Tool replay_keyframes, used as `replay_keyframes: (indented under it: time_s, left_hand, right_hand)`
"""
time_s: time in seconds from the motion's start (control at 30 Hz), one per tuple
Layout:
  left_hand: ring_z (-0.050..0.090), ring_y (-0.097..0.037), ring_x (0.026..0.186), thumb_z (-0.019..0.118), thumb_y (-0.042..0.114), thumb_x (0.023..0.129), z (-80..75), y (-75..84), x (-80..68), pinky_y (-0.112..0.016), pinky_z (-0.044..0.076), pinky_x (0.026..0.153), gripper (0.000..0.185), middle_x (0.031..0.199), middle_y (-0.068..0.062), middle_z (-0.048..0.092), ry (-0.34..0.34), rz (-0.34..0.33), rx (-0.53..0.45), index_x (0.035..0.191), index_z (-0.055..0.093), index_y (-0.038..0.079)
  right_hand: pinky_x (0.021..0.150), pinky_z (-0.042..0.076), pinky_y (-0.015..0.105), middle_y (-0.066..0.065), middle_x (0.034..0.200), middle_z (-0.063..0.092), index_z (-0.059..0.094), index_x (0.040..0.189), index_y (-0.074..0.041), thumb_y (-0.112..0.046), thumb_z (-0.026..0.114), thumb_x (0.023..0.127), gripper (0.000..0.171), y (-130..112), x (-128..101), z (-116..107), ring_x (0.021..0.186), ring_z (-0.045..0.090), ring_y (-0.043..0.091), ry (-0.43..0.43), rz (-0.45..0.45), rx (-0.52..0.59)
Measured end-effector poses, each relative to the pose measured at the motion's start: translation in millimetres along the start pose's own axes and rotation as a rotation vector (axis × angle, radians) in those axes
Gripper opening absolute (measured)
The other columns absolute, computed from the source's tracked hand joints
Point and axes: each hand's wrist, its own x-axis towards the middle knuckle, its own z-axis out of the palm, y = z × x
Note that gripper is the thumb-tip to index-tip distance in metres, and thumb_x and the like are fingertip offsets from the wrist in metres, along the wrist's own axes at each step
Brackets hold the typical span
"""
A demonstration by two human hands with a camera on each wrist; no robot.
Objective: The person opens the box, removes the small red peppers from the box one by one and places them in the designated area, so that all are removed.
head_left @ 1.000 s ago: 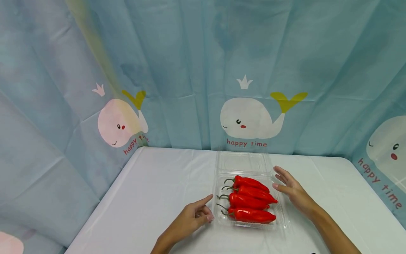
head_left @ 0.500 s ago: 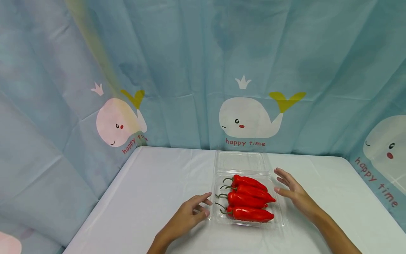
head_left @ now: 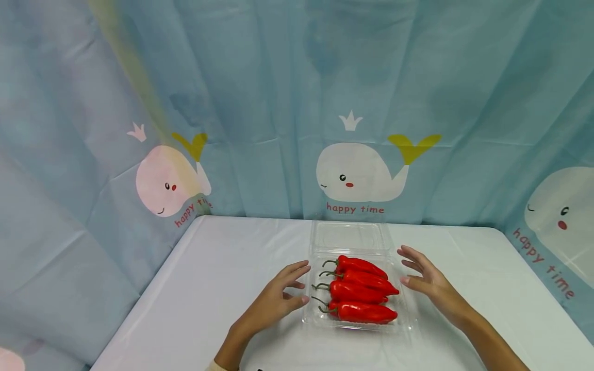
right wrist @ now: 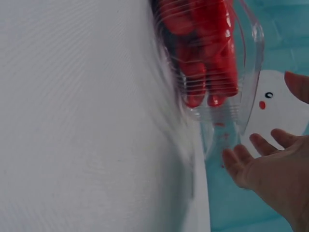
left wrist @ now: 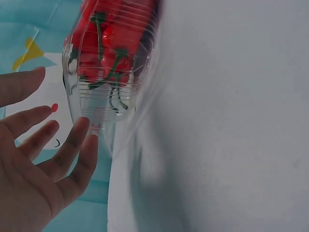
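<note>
A clear plastic clamshell tray (head_left: 310, 313) lies on the white table with its lid (head_left: 349, 235) folded open behind it. Several red peppers (head_left: 361, 288) with green stems lie side by side in it, also seen through the clear wall as peppers (left wrist: 113, 34) and peppers (right wrist: 207, 53). My left hand (head_left: 278, 293) hovers at the tray's left side with fingers spread, its fingertips (left wrist: 82, 126) close to the tray wall. My right hand (head_left: 424, 278) hovers at the tray's right side, fingers (right wrist: 241, 162) spread, holding nothing.
The white tablecloth (head_left: 223, 278) covers a table with rounded back corners. A blue curtain printed with whales (head_left: 362, 172) hangs close behind and to both sides. The table's left edge (head_left: 148, 299) falls off near the left forearm.
My left hand has moved forward and right along the tray's left side and spread its fingers out. The right hand has barely shifted.
</note>
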Motion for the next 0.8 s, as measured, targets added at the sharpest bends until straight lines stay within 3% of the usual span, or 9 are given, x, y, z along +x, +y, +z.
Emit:
replay_keyframes:
  time_s: [0.13,0.23,0.37,0.47,0.8]
  left_hand:
    - [0.064,-0.027,0.127,0.073,0.019,0.100,-1.3,-3.2,5.2,-0.036,0.058,0.094,0.068,0.170,0.003,0.037,-0.032,0.016,-0.018,0.162,0.047,0.022]
    - [0.063,-0.027,0.128,0.073,0.019,0.099,-2.2,-5.6,8.7,-0.036,0.058,0.095,0.067,0.172,0.002,0.035,-0.053,0.019,-0.012,0.161,0.048,0.017]
    - [0.062,-0.028,0.130,0.073,0.019,0.099,-3.0,-7.4,11.4,-0.036,0.057,0.096,0.067,0.173,0.000,0.033,-0.071,0.009,0.005,0.160,0.048,0.013]
    - [0.062,-0.031,0.130,0.073,0.019,0.099,-2.7,-8.3,12.1,-0.036,0.057,0.096,0.067,0.173,-0.002,0.033,-0.087,0.005,0.011,0.160,0.048,0.010]
    - [0.065,-0.032,0.127,0.073,0.021,0.099,-0.9,-7.8,13.3,-0.039,0.057,0.098,0.067,0.173,-0.003,0.033,-0.107,-0.010,0.003,0.160,0.048,0.008]
  right_hand:
    - [0.102,0.051,0.032,0.014,0.169,0.032,0.025,0.168,-0.017,-0.024,0.063,0.102,0.077,-6,-1,3,0.149,0.035,0.044,-0.002,-0.036,-0.009]
    - [0.101,0.049,0.021,0.011,0.168,0.035,0.029,0.167,-0.019,-0.021,0.063,0.102,0.074,-10,-2,5,0.147,0.040,0.034,-0.002,-0.081,-0.014]
    - [0.106,0.046,0.019,0.006,0.166,0.038,0.033,0.166,-0.021,-0.014,0.063,0.103,0.070,-13,-2,9,0.144,0.043,0.008,-0.007,-0.158,-0.019]
    - [0.108,0.045,0.019,0.003,0.166,0.038,0.035,0.165,-0.019,-0.011,0.063,0.104,0.069,-15,-2,12,0.141,0.041,-0.003,-0.015,-0.195,-0.018]
    - [0.106,0.050,0.022,0.008,0.166,0.038,0.037,0.164,-0.014,-0.009,0.068,0.102,0.070,-22,1,23,0.141,0.044,-0.001,-0.034,-0.207,0.041]
